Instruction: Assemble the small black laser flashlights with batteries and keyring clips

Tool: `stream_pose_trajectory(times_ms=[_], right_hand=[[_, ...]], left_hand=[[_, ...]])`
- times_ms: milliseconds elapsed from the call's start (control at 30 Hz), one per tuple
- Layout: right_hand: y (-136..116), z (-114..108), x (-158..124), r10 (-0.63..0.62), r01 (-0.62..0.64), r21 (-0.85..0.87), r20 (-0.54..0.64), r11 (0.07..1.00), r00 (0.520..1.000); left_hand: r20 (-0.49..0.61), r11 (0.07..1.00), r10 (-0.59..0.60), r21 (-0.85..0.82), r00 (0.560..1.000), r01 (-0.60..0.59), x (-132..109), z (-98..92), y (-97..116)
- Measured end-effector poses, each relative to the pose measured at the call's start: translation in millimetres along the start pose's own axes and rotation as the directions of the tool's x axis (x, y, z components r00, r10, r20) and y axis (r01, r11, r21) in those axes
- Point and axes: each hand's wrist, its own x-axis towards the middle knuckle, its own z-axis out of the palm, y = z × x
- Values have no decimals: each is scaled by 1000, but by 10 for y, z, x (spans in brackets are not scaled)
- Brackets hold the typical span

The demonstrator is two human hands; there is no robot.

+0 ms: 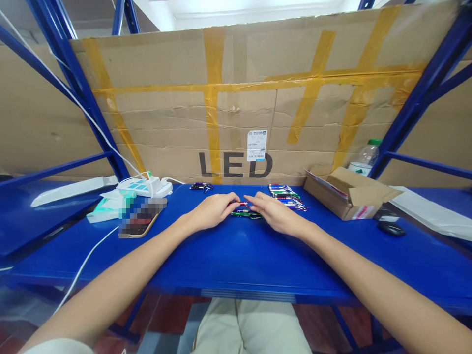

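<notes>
Between my hands lies a small red metallic item with a silvery end. My left hand pinches its left end. Fingers bent, my right hand touches the silvery end on the right. Just below, green and dark slim items with clips lie on the blue table, partly under my right fingers. A row of colourful slim items in blue, red, green and silver sits beyond my right hand. A smaller dark group rests at the back, left of centre.
On the left are a phone, a power strip and a soft packet with white cables. An open cardboard box, a bottle and a black mouse stand right. A large cardboard sheet closes the back.
</notes>
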Motion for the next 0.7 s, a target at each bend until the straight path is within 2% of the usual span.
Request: stream_pose_trajectory(times_ms=[100, 367, 700], right_hand=[[-4, -5, -27, -10, 11, -33, 15, 999, 1000], [76, 11, -38, -30, 50, -271, 79, 961, 996], [-41, -60, 4, 23, 17, -304, 126, 953, 992]], left_hand=[[-5, 1000, -3, -7, 1000, 3, 4, 3, -8], [0, 998, -21, -66, 1000, 21, 3, -22, 20], [16, 975, -52, -216, 999, 54, 8, -21, 25]])
